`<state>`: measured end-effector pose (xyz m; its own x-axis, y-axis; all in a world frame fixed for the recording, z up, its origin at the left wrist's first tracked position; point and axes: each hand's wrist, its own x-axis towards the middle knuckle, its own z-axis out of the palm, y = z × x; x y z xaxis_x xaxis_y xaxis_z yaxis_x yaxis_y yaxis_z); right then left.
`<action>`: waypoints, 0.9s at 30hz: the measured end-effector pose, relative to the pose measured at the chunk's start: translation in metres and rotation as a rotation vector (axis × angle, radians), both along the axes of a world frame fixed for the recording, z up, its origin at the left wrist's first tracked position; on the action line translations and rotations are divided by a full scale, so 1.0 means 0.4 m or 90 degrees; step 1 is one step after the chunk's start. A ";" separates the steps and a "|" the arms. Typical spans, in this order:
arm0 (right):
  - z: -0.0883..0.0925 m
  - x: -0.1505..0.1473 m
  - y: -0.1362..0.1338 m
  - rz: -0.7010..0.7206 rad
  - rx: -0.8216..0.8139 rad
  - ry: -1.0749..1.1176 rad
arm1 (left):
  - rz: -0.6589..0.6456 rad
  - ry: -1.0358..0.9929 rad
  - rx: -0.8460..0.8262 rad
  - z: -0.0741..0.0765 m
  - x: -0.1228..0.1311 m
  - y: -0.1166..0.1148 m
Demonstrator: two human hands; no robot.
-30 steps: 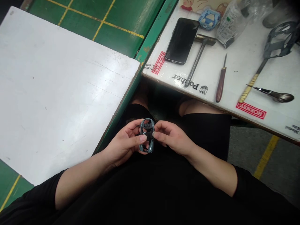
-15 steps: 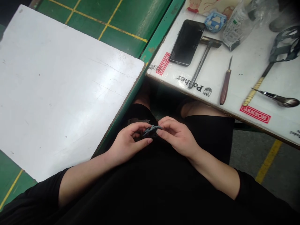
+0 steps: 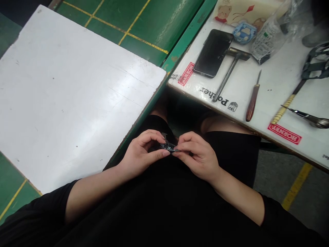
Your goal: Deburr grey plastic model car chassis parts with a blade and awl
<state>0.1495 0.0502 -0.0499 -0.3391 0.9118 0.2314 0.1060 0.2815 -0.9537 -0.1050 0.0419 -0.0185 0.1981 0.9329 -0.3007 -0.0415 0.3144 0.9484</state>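
Slate-grey plastic model car body [image 3: 168,147]: one small piece, seen almost edge-on, lying between the two hands just above the person's lap. Only a thin, glossy strip shows; the fingers hide the rest.

Left hand [image 3: 144,154]: fingers [image 3: 151,137] curled and closed on the left side of the piece, with the thumb [image 3: 160,154] running beneath it.

Right hand [image 3: 197,156]: fingers [image 3: 189,142] curled and closed on the right side of the piece. Fingertips of both hands grip it from opposite sides.

Below the fingers: black shorts [image 3: 231,154] and a black short-sleeved top [image 3: 51,202].

Left of the fingers: a large, scuffed white surface [image 3: 77,96] with a green edge, set at a slant. Beyond it, further from the fingers, lies a green floor mat [image 3: 133,34] marked with yellow lines.

Upper right of the fingers: a second white surface [image 3: 269,79] stamped with red HORNBY logos [image 3: 284,133]. It carries a black smartphone [image 3: 213,53], a steel T-shaped hammer [image 3: 227,77], and a craft knife with a dark wooden handle [image 3: 252,103]. Further along are a tool with a yellow-wrapped handle [image 3: 282,109], a pointed steel tool [image 3: 311,120], a clear plastic bag [image 3: 269,37], a round blue item [image 3: 244,32], and a card printed with a bear [image 3: 226,12].

Right of the fingers, below that surface: a grey floor [image 3: 280,171] with a yellow line.
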 end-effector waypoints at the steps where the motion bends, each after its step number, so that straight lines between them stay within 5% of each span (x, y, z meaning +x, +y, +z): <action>1: 0.000 0.000 0.000 0.000 0.002 -0.002 | 0.000 -0.005 -0.007 0.001 0.000 0.001; 10: -0.002 0.003 -0.003 -0.002 -0.031 -0.022 | -0.018 -0.040 -0.082 0.011 0.004 0.011; 20: -0.012 0.004 0.001 -0.018 -0.152 -0.037 | -0.011 -0.104 -0.317 -0.013 0.013 -0.003; 27: -0.008 0.002 0.001 0.012 -0.086 -0.014 | -0.020 -0.081 -0.250 -0.004 0.013 0.006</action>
<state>0.1502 0.0505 -0.0531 -0.3595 0.9279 0.0985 0.1239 0.1521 -0.9806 -0.0998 0.0441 -0.0200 0.2836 0.7453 -0.6035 -0.1359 0.6542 0.7440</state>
